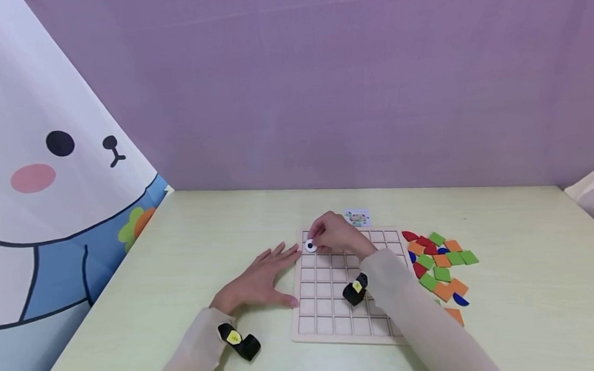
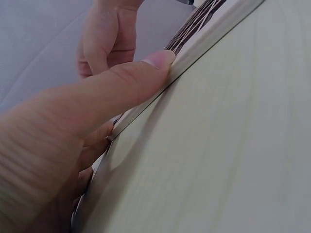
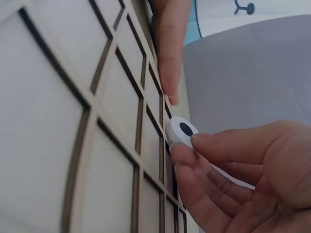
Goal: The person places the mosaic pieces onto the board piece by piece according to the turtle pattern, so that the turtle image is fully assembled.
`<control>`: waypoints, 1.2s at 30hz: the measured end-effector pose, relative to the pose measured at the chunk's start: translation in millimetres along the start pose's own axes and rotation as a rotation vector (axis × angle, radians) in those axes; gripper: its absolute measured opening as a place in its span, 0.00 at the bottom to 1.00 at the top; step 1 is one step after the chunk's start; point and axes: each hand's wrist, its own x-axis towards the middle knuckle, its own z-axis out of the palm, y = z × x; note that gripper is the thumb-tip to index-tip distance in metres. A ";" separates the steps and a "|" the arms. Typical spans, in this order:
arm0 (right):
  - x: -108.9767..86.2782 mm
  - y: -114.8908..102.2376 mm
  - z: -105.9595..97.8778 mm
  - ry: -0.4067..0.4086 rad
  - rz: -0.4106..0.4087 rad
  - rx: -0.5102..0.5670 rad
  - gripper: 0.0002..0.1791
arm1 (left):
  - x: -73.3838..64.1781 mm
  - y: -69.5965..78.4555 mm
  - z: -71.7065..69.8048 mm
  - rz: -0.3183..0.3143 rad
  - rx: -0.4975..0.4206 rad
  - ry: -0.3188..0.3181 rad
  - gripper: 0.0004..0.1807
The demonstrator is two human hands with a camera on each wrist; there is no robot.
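A pale wooden grid board (image 1: 326,324) lies on the table, divided into square cells. Over its far left corner cell, my right hand (image 1: 334,232) pinches a white disc (image 1: 310,245) with a black dot, like an eye. In the right wrist view the disc (image 3: 181,131) sits between thumb and fingers, tilted close to the grid. My left hand (image 1: 263,279) is spread along the board's left side, fingers straight. The left wrist view shows its thumb (image 2: 131,82) touching the board's edge.
Green, orange, red and blue flat pieces (image 1: 441,274) lie scattered right of the board. Behind the board is a small printed card (image 1: 357,217). A purple cloth (image 1: 352,91) hangs at the table's back, and a cartoon-printed cloth (image 1: 49,223) hangs at the left.
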 end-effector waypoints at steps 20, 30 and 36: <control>1.5 -13.3 14.1 0.060 -0.060 -0.186 0.08 | -3.0 -0.4 -0.2 0.025 0.004 0.013 0.54; 0.6 -11.6 13.6 0.063 -0.042 -0.197 0.08 | -1.3 -1.4 1.1 0.019 0.010 0.011 0.54; 0.0 -10.8 12.9 0.047 -0.056 -0.211 0.04 | -1.0 -1.5 0.7 0.021 0.008 0.004 0.54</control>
